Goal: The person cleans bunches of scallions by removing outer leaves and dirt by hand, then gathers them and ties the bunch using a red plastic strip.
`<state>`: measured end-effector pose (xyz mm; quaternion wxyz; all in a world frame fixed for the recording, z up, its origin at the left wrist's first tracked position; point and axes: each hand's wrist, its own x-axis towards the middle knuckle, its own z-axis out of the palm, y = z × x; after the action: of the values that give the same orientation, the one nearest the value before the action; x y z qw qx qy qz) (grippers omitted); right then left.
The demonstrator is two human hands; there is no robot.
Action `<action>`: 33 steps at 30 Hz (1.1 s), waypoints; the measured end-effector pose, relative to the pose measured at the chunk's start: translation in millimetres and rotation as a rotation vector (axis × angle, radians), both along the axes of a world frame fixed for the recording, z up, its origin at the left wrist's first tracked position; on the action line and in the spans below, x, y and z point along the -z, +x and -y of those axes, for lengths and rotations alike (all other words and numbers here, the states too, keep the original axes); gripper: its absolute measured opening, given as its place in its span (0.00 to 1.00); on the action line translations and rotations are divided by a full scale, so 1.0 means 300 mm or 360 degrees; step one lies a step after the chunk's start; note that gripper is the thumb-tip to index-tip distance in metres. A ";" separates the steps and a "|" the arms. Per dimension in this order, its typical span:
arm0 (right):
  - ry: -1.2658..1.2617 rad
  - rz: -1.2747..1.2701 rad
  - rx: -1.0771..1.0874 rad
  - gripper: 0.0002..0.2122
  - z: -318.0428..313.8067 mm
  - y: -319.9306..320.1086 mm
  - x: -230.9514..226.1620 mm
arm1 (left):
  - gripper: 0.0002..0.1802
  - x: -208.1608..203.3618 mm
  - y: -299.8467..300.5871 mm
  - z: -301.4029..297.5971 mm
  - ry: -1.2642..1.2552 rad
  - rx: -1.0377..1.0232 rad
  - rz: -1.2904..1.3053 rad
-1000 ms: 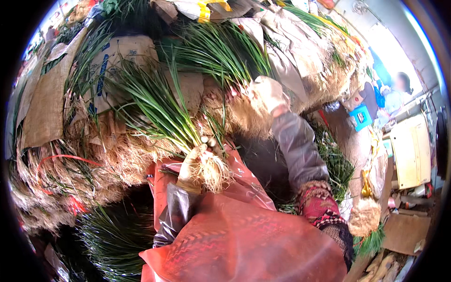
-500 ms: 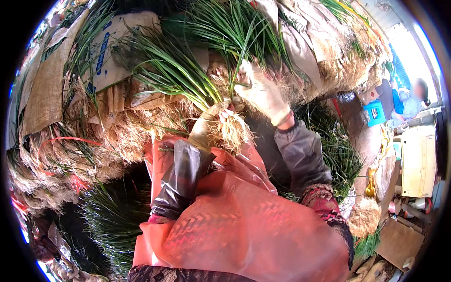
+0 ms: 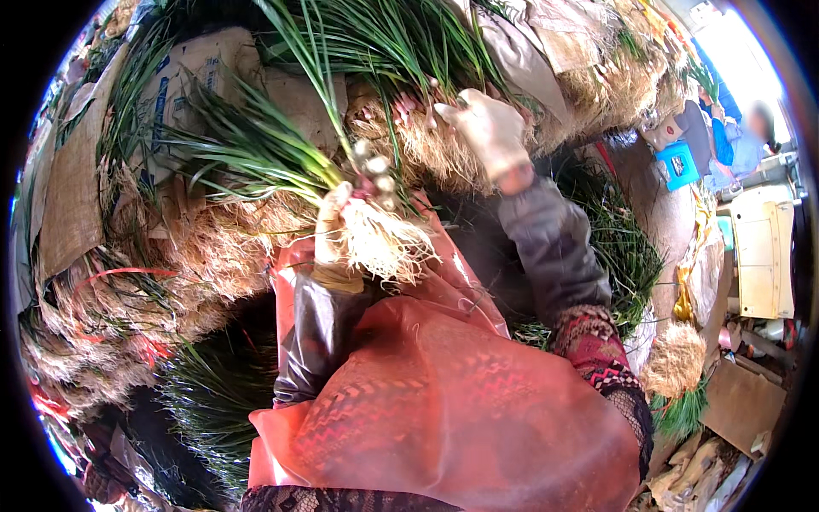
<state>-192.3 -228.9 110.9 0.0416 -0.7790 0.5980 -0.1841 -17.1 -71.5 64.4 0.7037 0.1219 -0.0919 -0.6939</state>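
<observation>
My left hand (image 3: 331, 224), in a pale glove, is wrapped round a bunch of green garlic (image 3: 294, 154) just above its roots. The long green leaves fan out to the upper left, and pale stringy roots (image 3: 388, 243) hang below the fist toward my apron. A longer stalk stands up from the grip. My right hand (image 3: 488, 132), gloved too, is over the near edge of the heap of green garlic (image 3: 388, 43), beside pinkish stem bases. Its fingers are loosely curled and apart, with nothing visible in them.
Burlap sheets (image 3: 81, 183) lie over the heap at left, with matted roots (image 3: 171, 256) below. Dark leaf piles (image 3: 213, 392) flank my orange apron (image 3: 452, 375). At far right are a blue crate (image 3: 678, 165), a cream-coloured case (image 3: 763, 260) and another person (image 3: 751, 149).
My left hand and its bunch have moved left, with the roots swung into clearer view. My right hand has come away from the bunch to the right.
</observation>
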 end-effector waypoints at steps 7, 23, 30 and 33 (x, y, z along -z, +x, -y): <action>0.0962 0.1699 -0.0087 0.04 -0.070 0.024 0.015 | 0.20 0.078 -0.011 0.055 0.0086 0.0190 0.0474; 0.0015 0.1272 -0.0342 0.08 -0.127 0.111 0.222 | 0.09 -0.059 -0.064 0.039 0.0042 0.0127 -0.0125; 0.1144 -0.0815 -0.1241 0.11 -0.189 -0.211 0.206 | 0.25 0.016 0.031 -0.012 -0.0306 0.0123 -0.0345; -0.0004 -0.0262 -0.0415 0.22 -0.079 -0.070 0.070 | 0.29 0.090 -0.006 -0.005 -0.0133 0.0214 -0.0281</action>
<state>-213.3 -205.2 89.9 0.0149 -0.8626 0.4928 -0.1133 -18.8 -70.0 37.5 0.6654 0.0244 -0.0663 -0.7431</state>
